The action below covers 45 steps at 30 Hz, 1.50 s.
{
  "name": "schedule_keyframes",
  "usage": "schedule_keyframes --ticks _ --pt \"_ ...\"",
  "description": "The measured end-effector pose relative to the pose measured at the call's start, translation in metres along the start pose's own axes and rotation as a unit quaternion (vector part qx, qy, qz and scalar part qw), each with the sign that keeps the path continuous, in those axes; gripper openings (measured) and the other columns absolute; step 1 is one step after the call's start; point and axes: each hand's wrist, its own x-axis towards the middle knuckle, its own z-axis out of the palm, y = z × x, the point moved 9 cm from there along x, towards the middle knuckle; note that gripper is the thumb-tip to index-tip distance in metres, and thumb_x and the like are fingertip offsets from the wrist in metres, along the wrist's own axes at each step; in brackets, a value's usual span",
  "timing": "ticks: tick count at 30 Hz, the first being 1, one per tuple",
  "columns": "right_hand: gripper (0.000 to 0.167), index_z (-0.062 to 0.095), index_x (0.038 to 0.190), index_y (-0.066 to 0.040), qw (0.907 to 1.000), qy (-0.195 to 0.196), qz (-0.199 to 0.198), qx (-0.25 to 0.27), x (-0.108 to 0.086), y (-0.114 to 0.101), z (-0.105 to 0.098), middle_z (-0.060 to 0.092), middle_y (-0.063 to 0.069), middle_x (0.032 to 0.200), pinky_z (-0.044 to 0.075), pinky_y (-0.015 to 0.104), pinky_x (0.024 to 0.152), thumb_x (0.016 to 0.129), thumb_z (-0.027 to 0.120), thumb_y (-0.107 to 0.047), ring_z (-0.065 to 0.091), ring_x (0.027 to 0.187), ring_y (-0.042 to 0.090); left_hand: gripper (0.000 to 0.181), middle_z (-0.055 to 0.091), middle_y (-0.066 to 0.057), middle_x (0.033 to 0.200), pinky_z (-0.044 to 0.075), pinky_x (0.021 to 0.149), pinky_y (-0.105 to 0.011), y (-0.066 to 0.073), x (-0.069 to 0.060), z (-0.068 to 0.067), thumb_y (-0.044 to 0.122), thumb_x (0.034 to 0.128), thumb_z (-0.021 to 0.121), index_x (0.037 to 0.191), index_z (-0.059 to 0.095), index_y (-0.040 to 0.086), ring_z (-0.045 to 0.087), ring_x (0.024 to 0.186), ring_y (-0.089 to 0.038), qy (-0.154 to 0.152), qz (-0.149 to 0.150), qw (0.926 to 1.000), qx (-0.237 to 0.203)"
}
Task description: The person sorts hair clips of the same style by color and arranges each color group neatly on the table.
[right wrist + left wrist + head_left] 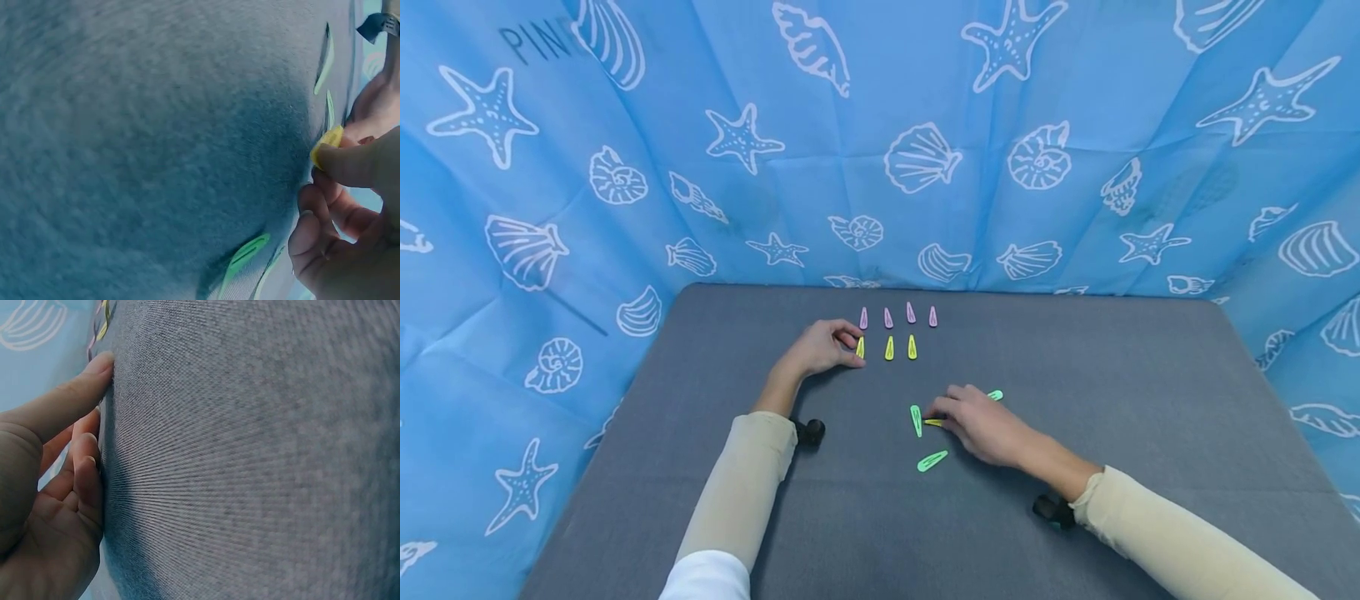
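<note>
My left hand (824,346) is at the left end of a row of yellow snap hair clips, thumb and index finger at the two ends of the leftmost yellow hair clip (861,348). In the left wrist view that clip is hidden behind the thumb (94,374). Two more yellow clips (889,348) lie to its right. Low over the table, my right hand (988,427) pinches another yellow hair clip (326,147) between thumb and finger. Around it lie green hair clips: one to its left (916,421), one nearer me (932,461), one partly covered behind (995,395).
Beyond the yellow row is a row of several pink hair clips (887,318). Everything lies on a grey cloth-covered table (1112,367). A blue curtain (865,125) with white shell prints hangs along its back and sides.
</note>
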Motion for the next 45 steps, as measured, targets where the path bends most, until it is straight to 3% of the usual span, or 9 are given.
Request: schedule_keyframes --ticks 3,6,11,19,26,28,35,45 --pt "0.021 0.073 0.112 -0.013 0.9997 0.014 0.013 0.017 0.004 0.006 -0.005 0.065 -0.003 0.095 0.048 0.03 0.075 0.095 0.068 -0.003 0.055 0.083 0.008 0.046 0.066 -0.002 0.102 0.043 0.08 -0.036 -0.002 0.001 0.001 0.025 0.0787 0.09 0.12 0.069 0.021 0.057 0.089 -0.021 0.001 -0.001 1.0 -0.001" --pt "0.016 0.073 0.109 -0.01 0.9963 0.04 0.056 0.051 0.012 0.018 -0.014 0.065 -0.003 0.089 0.047 0.027 0.07 0.095 0.068 -0.004 0.054 0.077 0.007 0.046 0.066 -0.002 0.102 0.043 0.08 -0.036 -0.004 0.002 0.001 0.025 0.0784 0.09 0.119 0.069 0.022 0.056 0.089 -0.021 0.002 0.0 1.0 -0.003" --pt "0.01 0.069 0.105 -0.006 0.9814 0.08 0.135 0.11 0.027 0.045 -0.026 0.067 0.002 0.085 0.044 0.026 0.066 0.095 0.067 -0.006 0.055 0.072 0.01 0.046 0.065 -0.002 0.102 0.043 0.08 -0.036 -0.004 0.001 0.0 0.025 0.0784 0.09 0.119 0.069 0.021 0.056 0.089 -0.021 0.003 0.001 1.0 -0.003" --pt "0.008 0.069 0.098 -0.004 0.9625 0.106 0.206 0.141 0.058 0.081 -0.036 0.072 0.01 0.087 0.045 0.028 0.064 0.096 0.068 -0.012 0.06 0.069 0.014 0.046 0.066 -0.002 0.101 0.044 0.078 -0.035 0.0 -0.001 0.002 0.025 0.0787 0.09 0.12 0.07 0.02 0.057 0.085 -0.02 0.002 0.007 1.0 -0.003" --pt "0.012 0.071 0.094 -0.003 0.9678 0.073 0.227 0.08 0.077 0.094 -0.032 0.072 0.011 0.089 0.045 0.029 0.068 0.096 0.068 -0.015 0.06 0.074 0.018 0.046 0.066 -0.001 0.101 0.044 0.077 -0.034 0.002 -0.002 0.003 0.026 0.0784 0.09 0.119 0.069 0.02 0.056 0.083 -0.02 0.003 0.015 0.9999 -0.003" --pt "0.013 0.07 0.097 -0.002 0.9658 0.065 0.241 0.07 0.078 0.098 -0.031 0.072 0.011 0.091 0.046 0.03 0.069 0.095 0.07 -0.015 0.061 0.076 0.019 0.046 0.066 -0.001 0.1 0.044 0.077 -0.034 0.003 -0.002 0.002 0.026 0.0785 0.09 0.119 0.069 0.019 0.056 0.082 -0.02 0.003 0.019 0.9998 -0.003" --pt "0.026 0.068 0.114 -0.002 0.9605 0.058 0.259 0.082 0.078 0.104 -0.026 0.07 0.014 0.098 0.046 0.031 0.068 0.094 0.073 -0.017 0.062 0.081 0.022 0.045 0.066 -0.001 0.1 0.044 0.076 -0.033 0.002 -0.002 0.0 0.025 0.0782 0.09 0.118 0.069 0.019 0.056 0.082 -0.02 0.007 0.017 0.9998 -0.001" --pt "0.038 0.063 0.126 -0.001 0.9613 0.065 0.261 0.062 0.074 0.1 -0.03 0.066 0.019 0.109 0.049 0.045 0.081 0.103 0.061 -0.03 0.062 0.095 0.03 0.055 0.067 -0.003 0.107 0.047 0.076 -0.032 0.004 -0.003 0.0 0.023 0.0781 0.09 0.128 0.067 0.019 0.058 0.084 -0.02 -0.022 0.037 0.9991 0.007"
